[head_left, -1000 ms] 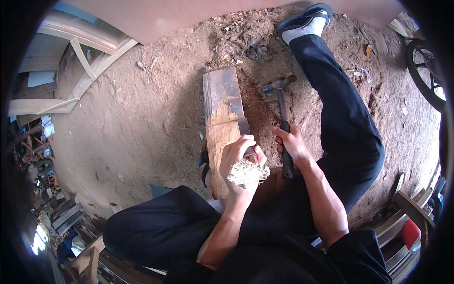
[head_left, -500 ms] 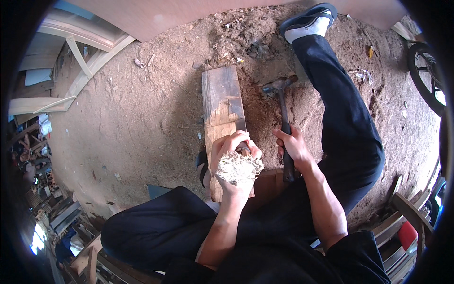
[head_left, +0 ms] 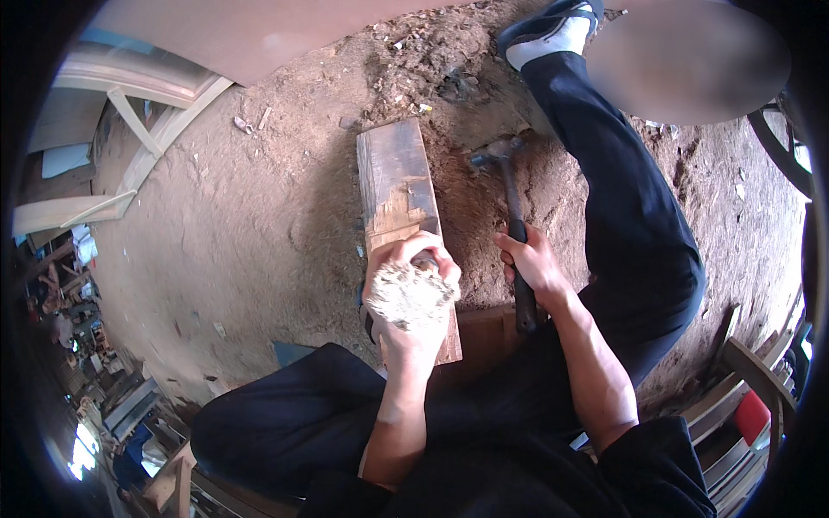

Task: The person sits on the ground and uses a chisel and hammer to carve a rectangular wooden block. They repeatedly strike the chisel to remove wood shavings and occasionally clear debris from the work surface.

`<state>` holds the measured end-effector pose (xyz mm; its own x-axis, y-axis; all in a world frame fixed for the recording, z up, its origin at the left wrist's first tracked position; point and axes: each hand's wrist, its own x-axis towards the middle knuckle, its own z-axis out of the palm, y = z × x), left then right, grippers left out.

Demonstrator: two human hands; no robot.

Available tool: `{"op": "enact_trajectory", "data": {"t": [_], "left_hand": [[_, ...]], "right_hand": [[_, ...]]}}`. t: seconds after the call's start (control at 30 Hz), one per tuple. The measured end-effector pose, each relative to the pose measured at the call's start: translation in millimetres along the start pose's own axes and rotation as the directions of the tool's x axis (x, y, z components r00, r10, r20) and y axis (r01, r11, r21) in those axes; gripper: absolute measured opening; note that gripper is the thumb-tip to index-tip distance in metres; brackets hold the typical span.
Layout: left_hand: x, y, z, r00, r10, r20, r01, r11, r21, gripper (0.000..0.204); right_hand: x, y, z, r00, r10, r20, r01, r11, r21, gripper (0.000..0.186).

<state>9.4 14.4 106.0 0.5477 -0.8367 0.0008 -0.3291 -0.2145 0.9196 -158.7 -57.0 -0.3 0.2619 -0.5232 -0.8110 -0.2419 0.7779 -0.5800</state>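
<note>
My left hand [head_left: 414,332] is closed around a chisel, whose frayed, mushroomed pale handle end [head_left: 410,296] points up at me. Its blade is hidden under the hand. Beneath lies a thick wooden beam [head_left: 399,168], with a pale cut step across its top just beyond my fingers. To the right, my right hand [head_left: 537,263] grips a hammer [head_left: 513,194] by its dark handle. The hammer's metal head is over the dirt floor, to the right of the beam and apart from it.
My right leg [head_left: 635,190] stretches forward along the right, and my bent left knee [head_left: 268,406] lies at lower left. Pale wooden frames [head_left: 164,129] stand at upper left. A wheel [head_left: 777,147] is at the right edge. Wood chips litter the dirt floor [head_left: 250,224].
My left hand and the chisel have shifted a little left over the beam. My right hand keeps its grip on the hammer. The whole view has moved slightly, and a blurred patch covers the upper right.
</note>
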Motion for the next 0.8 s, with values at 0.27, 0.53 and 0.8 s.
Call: {"op": "enact_trajectory", "data": {"t": [0.27,0.53,0.8], "left_hand": [[19,-10,-12,0.998,-0.063,-0.028,0.067,0.979,0.193,0.015],[25,-8,-16,0.992,-0.122,-0.044,0.127,0.983,0.132,0.008],[35,-3,-2,0.999,-0.047,0.016,0.042,0.972,0.229,0.006]], "right_hand": [[1,2,-6,1.000,-0.003,-0.006,0.003,0.997,-0.072,0.017],[0,-2,-5,1.000,-0.014,-0.004,0.014,0.996,-0.092,0.020],[10,20,-14,0.995,-0.048,-0.092,0.037,0.993,-0.111,0.024]]}}
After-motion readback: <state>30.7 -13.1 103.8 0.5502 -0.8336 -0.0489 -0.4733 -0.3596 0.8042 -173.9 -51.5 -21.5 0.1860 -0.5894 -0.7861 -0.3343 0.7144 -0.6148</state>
